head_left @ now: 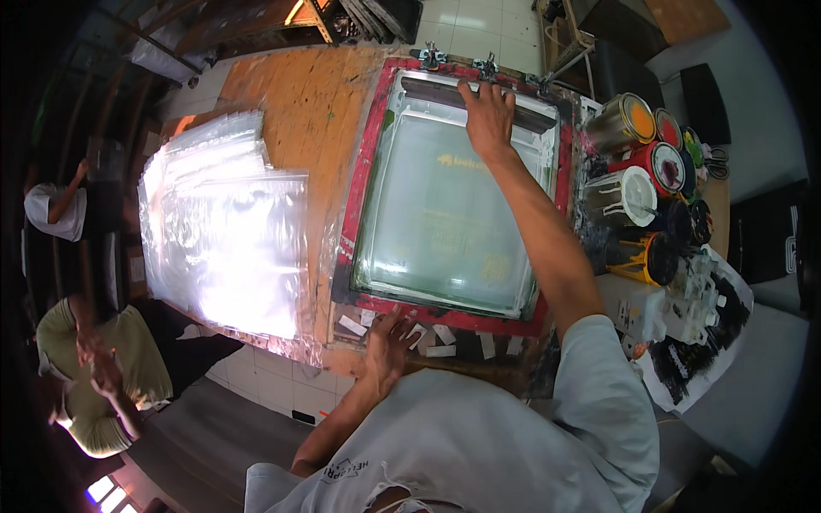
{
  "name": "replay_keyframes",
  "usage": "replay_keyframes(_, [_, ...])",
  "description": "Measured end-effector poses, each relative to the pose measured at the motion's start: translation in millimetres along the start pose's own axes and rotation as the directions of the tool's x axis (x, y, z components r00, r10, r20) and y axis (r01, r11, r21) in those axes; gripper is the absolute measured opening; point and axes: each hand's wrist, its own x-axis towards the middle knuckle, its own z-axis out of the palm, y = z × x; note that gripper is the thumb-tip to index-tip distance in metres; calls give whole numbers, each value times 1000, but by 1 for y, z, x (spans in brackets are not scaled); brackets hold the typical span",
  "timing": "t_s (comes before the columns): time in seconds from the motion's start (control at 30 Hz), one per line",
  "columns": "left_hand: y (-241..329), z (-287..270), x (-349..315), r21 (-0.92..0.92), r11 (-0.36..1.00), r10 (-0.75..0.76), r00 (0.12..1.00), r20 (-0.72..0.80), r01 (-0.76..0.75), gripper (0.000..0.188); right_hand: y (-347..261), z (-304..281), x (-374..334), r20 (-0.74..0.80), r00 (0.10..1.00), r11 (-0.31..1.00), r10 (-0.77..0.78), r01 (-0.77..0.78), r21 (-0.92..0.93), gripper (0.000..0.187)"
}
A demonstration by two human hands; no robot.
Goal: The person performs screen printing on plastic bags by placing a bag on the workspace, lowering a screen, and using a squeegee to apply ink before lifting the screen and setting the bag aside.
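Note:
A silk-screen printing frame (pixel 369 171) with red-taped edges and a pale mesh lies in front of me on a wooden table. My right hand (pixel 489 120) reaches to its far end, with fingers closed over the dark bar of a squeegee (pixel 534 118), which lies across the mesh. At the near edge of the frame is my left hand (pixel 389 346), fingers apart, the tips at the red border. Faint yellowish marks show in the mesh. To the left, clear plastic bags (pixel 244 248) lie in overlapping stacks, shining with glare.
Metal hinge clamps (pixel 486 66) hold the frame's far side. Opened paint cans (pixel 637 120) crowd the right, beside plastic bottles (pixel 684 299) and a black-smeared sheet (pixel 697 342). Small pale strips (pixel 440 350) lie along the table's near edge. Two other people (pixel 103 376) are at the left.

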Motion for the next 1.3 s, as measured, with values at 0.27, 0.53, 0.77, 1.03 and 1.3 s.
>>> replay_keyframes(0.27, [7, -7, -7, 86, 992, 81, 983, 165, -96, 17, -62, -89, -104, 129, 991, 994, 15, -30, 109, 44])
replay_keyframes(0.53, [29, 3, -31, 74, 982, 148, 947, 286, -176, 23, -148, -233, -219, 186, 982, 987, 36, -64, 149, 53])
replay_keyframes(0.77, [70, 37, -66, -125, 924, 368, 752, 547, -362, 20, -141, -290, -164, -48, 998, 998, -48, 50, 47, 46])
replay_keyframes(1.03, [159, 151, 3, -133, 641, 582, 366, 726, -756, 38, -93, -343, -21, -165, 986, 991, -28, 50, 126, 50])
replay_keyframes(1.3, [172, 210, 254, 814, -314, 783, 352, 513, -489, 44, -92, -402, 67, 114, 986, 972, 119, -139, 189, 49])
